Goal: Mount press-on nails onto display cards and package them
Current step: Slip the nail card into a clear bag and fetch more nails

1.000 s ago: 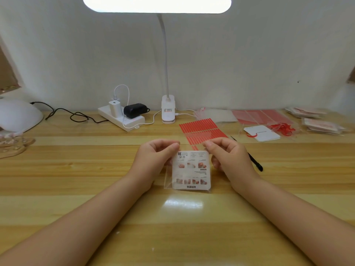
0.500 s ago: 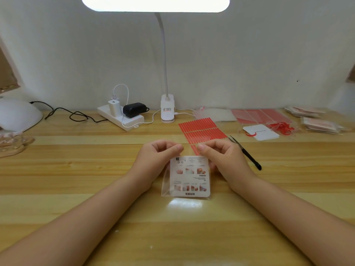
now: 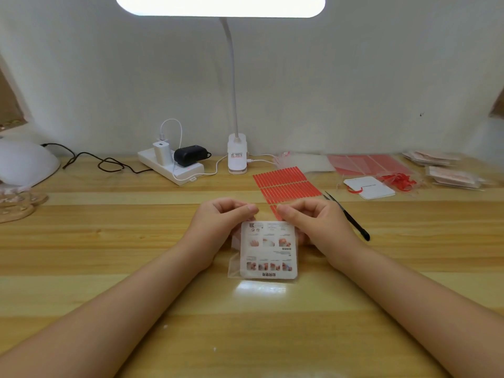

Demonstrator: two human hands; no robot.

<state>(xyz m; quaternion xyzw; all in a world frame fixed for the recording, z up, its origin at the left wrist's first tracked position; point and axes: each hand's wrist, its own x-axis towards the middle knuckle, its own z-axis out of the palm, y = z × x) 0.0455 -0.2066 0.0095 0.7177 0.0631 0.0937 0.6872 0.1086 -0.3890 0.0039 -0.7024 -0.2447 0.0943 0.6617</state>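
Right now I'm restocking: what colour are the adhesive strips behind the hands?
Red adhesive strips, clearest in the head view.

We look from a single head-worn camera, forward and down across the wooden table (image 3: 81,268), near its front edge, facing the wall behind it.

The printed text on the display card (image 3: 268,249) is too small to read. The top edge of its clear bag (image 3: 234,264) is hidden behind the left hand (image 3: 218,225) and right hand (image 3: 316,225). The lamp head (image 3: 220,5) is cut off by the top edge. The white dome (image 3: 24,162) runs off the left edge.
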